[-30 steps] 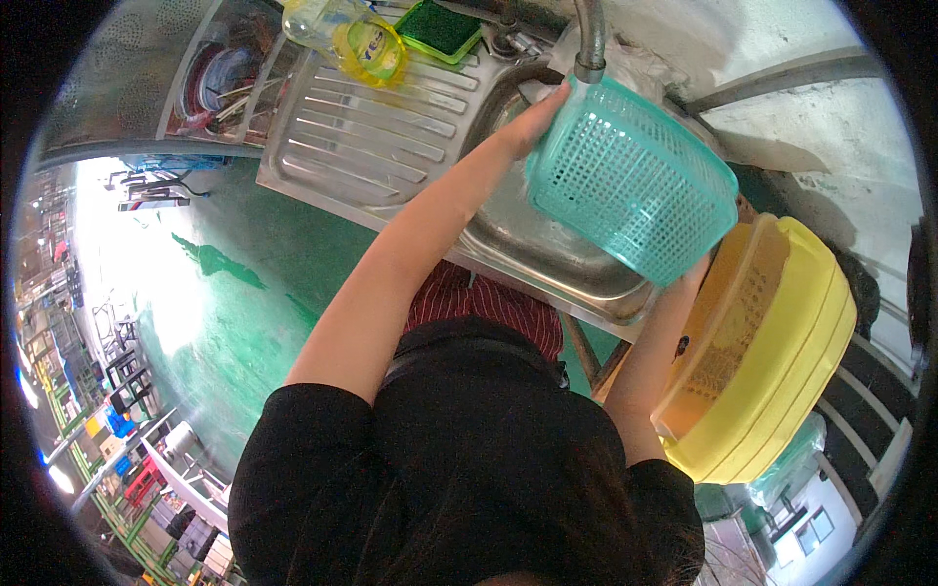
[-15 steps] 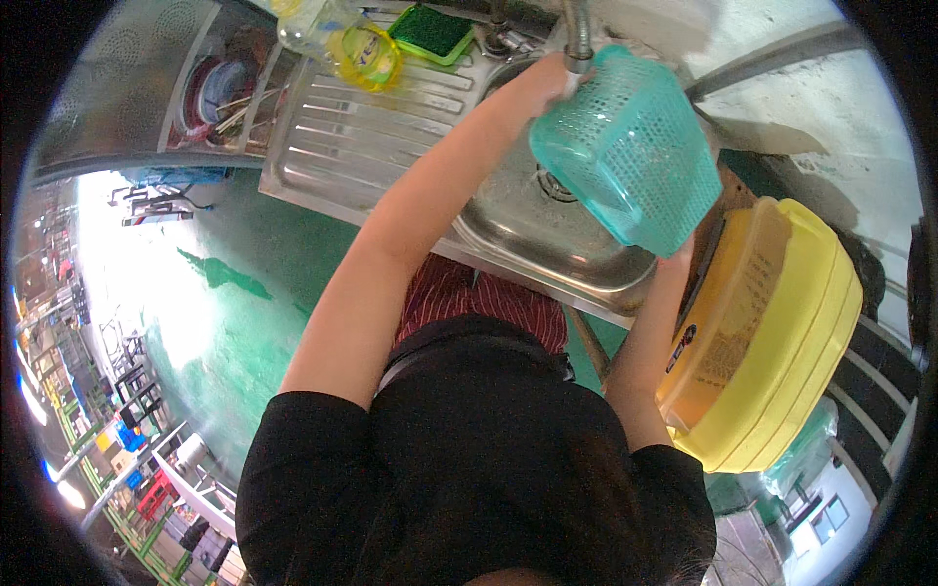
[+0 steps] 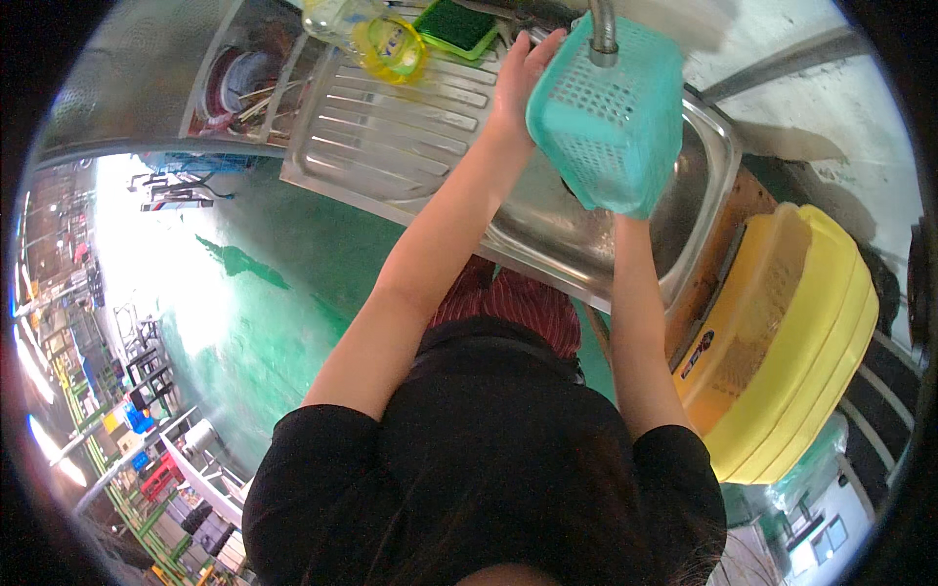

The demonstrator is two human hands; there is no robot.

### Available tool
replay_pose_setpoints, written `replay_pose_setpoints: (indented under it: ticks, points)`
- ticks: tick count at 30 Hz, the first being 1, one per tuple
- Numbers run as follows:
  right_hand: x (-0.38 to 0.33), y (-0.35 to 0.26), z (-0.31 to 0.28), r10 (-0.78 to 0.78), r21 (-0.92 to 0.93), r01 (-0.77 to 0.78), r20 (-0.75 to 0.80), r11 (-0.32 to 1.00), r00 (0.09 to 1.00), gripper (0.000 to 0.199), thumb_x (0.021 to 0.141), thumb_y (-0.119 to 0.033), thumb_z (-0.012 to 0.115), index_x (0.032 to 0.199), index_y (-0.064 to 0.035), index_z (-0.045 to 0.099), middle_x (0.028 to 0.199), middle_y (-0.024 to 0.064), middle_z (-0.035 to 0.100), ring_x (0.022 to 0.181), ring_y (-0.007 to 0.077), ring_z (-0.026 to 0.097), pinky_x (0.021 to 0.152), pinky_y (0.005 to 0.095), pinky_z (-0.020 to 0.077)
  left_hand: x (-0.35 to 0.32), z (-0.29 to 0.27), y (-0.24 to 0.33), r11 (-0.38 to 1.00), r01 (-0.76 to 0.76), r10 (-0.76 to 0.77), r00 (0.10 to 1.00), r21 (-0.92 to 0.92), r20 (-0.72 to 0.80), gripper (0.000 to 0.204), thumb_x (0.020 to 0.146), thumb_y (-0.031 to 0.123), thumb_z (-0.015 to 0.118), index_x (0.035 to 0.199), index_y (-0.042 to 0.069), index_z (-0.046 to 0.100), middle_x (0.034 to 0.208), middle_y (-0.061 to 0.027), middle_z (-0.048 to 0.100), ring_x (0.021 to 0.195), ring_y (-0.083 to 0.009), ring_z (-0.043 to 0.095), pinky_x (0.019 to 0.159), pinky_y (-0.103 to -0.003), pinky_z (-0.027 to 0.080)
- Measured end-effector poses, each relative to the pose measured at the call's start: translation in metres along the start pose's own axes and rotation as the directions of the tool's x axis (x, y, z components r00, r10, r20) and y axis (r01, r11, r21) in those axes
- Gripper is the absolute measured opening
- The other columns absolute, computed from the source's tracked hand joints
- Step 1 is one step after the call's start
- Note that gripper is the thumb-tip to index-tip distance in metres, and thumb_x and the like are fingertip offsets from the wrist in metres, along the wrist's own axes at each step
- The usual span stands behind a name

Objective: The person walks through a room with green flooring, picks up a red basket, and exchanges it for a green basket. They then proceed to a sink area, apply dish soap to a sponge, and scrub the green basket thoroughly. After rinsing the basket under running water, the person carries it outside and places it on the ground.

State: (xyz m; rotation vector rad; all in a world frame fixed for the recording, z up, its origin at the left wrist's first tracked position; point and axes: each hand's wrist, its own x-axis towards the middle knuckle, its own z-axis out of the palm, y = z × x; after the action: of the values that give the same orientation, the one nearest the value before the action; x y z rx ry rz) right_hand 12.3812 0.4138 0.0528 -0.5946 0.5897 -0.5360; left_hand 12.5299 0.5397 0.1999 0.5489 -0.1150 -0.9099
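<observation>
A turquoise perforated plastic basket (image 3: 611, 117) is held tilted over the steel sink basin (image 3: 547, 210), under the faucet spout (image 3: 603, 44). My left hand (image 3: 518, 83) lies along the basket's left side near the rim, fingers stretched out and apart. From below, my right hand (image 3: 631, 221) reaches behind the basket and holds it up; its fingers are hidden. Whether water runs from the spout cannot be made out.
On the ribbed drainboard (image 3: 391, 127) stand a clear bottle with yellow liquid (image 3: 391, 49) and a dark scouring pad in a green tray (image 3: 456, 27). Right of the sink, a yellow tub (image 3: 811, 361) leans with an orange basket (image 3: 752, 303). Green floor (image 3: 293, 264) spreads left.
The basket has turned more upright and its lower end has swung left. My right hand has moved left with it, while my left hand has shifted from the spout to the basket's left side.
</observation>
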Motion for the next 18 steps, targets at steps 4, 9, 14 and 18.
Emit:
replay_pose_setpoints:
  ticks: [4,9,14,18]
  points:
    - [0.018,0.018,0.01,-0.049,-0.005,0.05,0.052,0.999,0.997,0.042,0.085,-0.031,0.041,0.117,-0.0047,0.04,0.115,0.0089,0.046,0.102,0.0231,0.046,0.086,0.0353,0.0387,-0.023,-0.03,0.024,0.995,-0.069,0.07,0.998,0.077,-0.009,0.063,0.085,0.05,0.026,0.124,0.002,0.028,0.122,-0.0144,0.04,0.116,-0.0264,0.033,0.098,-0.039,0.022]
    - [0.031,0.029,0.013,-0.115,-0.018,0.116,0.067,0.993,0.991,0.042,0.085,-0.032,0.04,0.118,-0.0054,0.04,0.116,0.0085,0.045,0.103,0.0228,0.045,0.088,0.0351,0.0378,-0.057,-0.047,0.026,0.889,-0.087,0.042,0.993,0.45,0.109,0.058,0.082,0.042,0.042,0.121,-0.001,0.033,0.122,-0.0146,0.041,0.117,-0.0231,0.033,0.098,-0.036,0.023]
    - [0.021,0.046,0.02,-0.133,-0.021,0.137,0.129,0.99,0.983,0.043,0.085,-0.033,0.04,0.118,-0.0062,0.039,0.117,0.0081,0.045,0.104,0.0226,0.044,0.089,0.0348,0.0368,-0.056,-0.03,-0.008,0.711,-0.011,-0.069,0.994,0.703,0.085,0.052,0.073,0.023,0.064,0.113,-0.002,0.043,0.111,-0.0125,0.049,0.104,-0.0193,0.045,0.089,-0.033,0.034]
    - [0.016,0.052,0.024,0.075,0.178,-0.117,0.226,0.977,0.971,0.043,0.085,-0.033,0.039,0.119,-0.0071,0.038,0.118,0.008,0.044,0.106,0.0221,0.042,0.091,0.0347,0.035,-0.033,-0.034,-0.04,0.808,0.02,-0.024,1.0,0.589,-0.002,0.047,0.07,0.021,0.067,0.106,-0.003,0.049,0.101,-0.0113,0.055,0.093,-0.0178,0.052,0.082,-0.032,0.041]
